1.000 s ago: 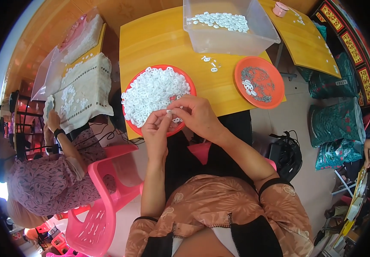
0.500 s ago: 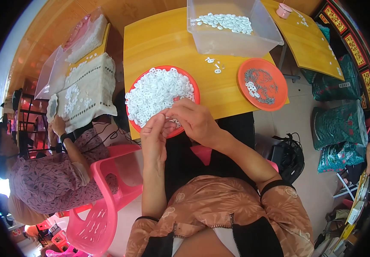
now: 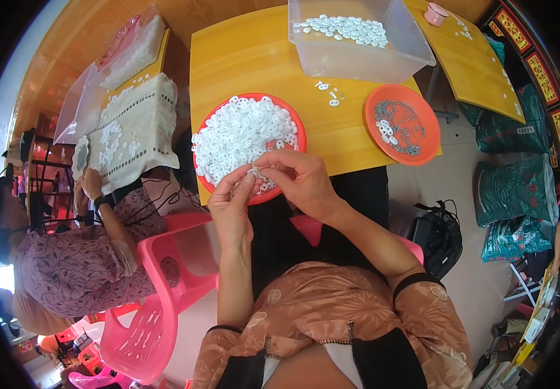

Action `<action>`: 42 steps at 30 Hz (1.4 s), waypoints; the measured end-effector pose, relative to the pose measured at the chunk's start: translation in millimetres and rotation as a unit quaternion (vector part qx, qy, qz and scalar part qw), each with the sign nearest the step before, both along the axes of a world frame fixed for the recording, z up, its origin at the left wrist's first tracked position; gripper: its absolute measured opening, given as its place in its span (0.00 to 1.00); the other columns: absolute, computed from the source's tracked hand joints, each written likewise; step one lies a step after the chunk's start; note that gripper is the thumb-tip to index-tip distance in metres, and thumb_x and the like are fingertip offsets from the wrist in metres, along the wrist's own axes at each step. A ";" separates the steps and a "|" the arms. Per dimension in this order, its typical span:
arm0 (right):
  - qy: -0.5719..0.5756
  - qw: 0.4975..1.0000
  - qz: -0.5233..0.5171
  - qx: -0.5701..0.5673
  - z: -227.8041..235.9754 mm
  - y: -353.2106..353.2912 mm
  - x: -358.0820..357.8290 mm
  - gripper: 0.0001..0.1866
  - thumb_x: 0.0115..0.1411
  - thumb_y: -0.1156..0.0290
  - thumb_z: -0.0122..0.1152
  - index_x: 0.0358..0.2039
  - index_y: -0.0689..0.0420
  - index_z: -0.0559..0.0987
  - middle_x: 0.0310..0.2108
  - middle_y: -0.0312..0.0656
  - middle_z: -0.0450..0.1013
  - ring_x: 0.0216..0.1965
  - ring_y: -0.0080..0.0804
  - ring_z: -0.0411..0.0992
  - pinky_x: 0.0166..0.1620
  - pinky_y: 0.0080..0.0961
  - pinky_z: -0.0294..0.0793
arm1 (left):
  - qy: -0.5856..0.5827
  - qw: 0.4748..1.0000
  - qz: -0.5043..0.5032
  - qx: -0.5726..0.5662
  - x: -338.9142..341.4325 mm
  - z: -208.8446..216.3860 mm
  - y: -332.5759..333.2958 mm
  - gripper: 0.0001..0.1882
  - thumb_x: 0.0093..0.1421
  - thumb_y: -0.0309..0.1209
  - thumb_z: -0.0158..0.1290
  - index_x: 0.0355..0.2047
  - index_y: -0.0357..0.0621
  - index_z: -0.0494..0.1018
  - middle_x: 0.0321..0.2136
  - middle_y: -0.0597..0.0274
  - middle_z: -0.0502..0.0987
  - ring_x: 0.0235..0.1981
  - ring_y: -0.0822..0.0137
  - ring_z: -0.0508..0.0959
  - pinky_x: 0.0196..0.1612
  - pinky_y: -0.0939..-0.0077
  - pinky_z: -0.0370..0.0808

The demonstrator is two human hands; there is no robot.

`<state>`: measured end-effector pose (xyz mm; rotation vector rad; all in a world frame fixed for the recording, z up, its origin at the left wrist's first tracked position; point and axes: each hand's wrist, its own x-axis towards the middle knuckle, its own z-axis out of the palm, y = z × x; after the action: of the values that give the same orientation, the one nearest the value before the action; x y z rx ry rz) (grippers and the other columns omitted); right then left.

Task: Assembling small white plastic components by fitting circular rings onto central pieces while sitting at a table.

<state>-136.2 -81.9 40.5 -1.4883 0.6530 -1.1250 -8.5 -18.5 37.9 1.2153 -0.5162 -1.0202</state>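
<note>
My left hand [image 3: 233,211] and my right hand [image 3: 307,189] meet at the fingertips over the near edge of a red round tray [image 3: 302,133]. The left thumb and fingers pinch a small white plastic piece [image 3: 255,171], mostly covered by the fingertips. My right thumb and forefinger are pressed together against it; whatever they grip is too small to make out. Heaped in the tray under my hands are many white oval plastic pieces with holes [image 3: 244,133]. To the right, an orange plate [image 3: 372,123] holds thin grey metal pins [image 3: 406,123] and several white pieces.
A clear plastic bin [image 3: 358,61] with white pieces stands at the back of the yellow table [image 3: 228,65]. Loose bits lie before it. At left, a co-worker [image 3: 92,266] sits by a cloth-covered table [image 3: 140,123]. A pink chair [image 3: 157,311] and green sacks [image 3: 513,191] stand nearby.
My fingers have shifted: the right hand's forefinger and thumb now point more clearly at the white piece, and the left fingers have opened slightly around it. The whole view has moved a little.
</note>
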 end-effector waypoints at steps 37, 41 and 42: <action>0.019 0.997 -0.027 0.068 -5.0 9.3 -2.5 0.13 0.53 0.82 0.59 0.32 0.59 0.63 0.26 0.37 0.70 0.29 0.17 0.71 0.33 0.16 0.71 | -0.124 0.992 -0.011 -0.024 -8.7 -2.0 6.8 0.09 0.54 0.18 0.53 0.37 0.32 0.75 0.28 0.61 0.77 0.27 0.76 0.77 0.34 0.86 0.74; 0.019 0.997 -0.035 0.063 -5.7 8.2 -3.0 0.13 0.52 0.82 0.59 0.31 0.60 0.63 0.25 0.37 0.70 0.29 0.18 0.71 0.32 0.16 0.72 | -0.097 0.995 -0.006 -0.021 -14.2 -4.1 5.2 0.08 0.55 0.18 0.53 0.37 0.32 0.75 0.28 0.61 0.77 0.26 0.76 0.77 0.33 0.86 0.74; 0.023 0.997 -0.036 0.062 -5.0 8.5 -2.7 0.13 0.52 0.82 0.59 0.31 0.60 0.63 0.24 0.37 0.70 0.29 0.18 0.71 0.32 0.17 0.72 | -0.100 0.995 0.000 -0.026 -15.3 -5.2 5.4 0.08 0.55 0.18 0.53 0.37 0.32 0.75 0.28 0.61 0.77 0.26 0.76 0.77 0.32 0.87 0.74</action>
<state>-138.9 -73.5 35.5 -1.3981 0.7995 -1.0876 -23.7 -13.0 32.7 1.2790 -0.6951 -0.8842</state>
